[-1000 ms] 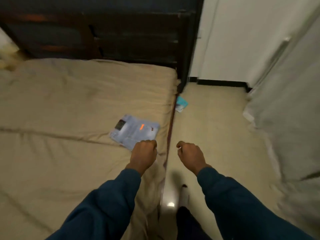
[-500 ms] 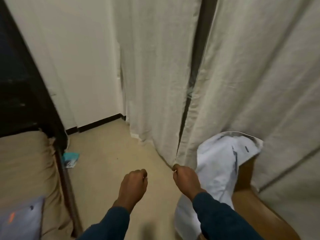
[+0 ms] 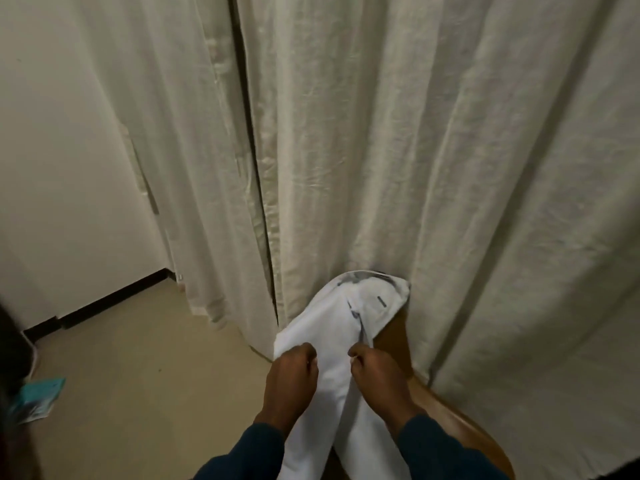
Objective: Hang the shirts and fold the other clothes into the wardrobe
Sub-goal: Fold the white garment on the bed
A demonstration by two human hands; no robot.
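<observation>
Hands (image 3: 292,379) (image 3: 375,377), fingers curled, we pinch the white shirt (image 3: 341,327) draped on a chair (image 3: 446,424); lifting and hanging come next.

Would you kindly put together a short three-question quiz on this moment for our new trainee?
1. True or false: the white shirt is draped over a brown wooden chair back.
2. Which hand is at the shirt's buttoned front edge? A) left hand B) right hand C) neither
3. Fill in: the cream fabric curtain hanging behind the shirt has a dark vertical ____ between its two panels.

Key: 1 true; 2 B; 3 gap. Both hands have curled fingers at the shirt, one on each side of it.
</observation>
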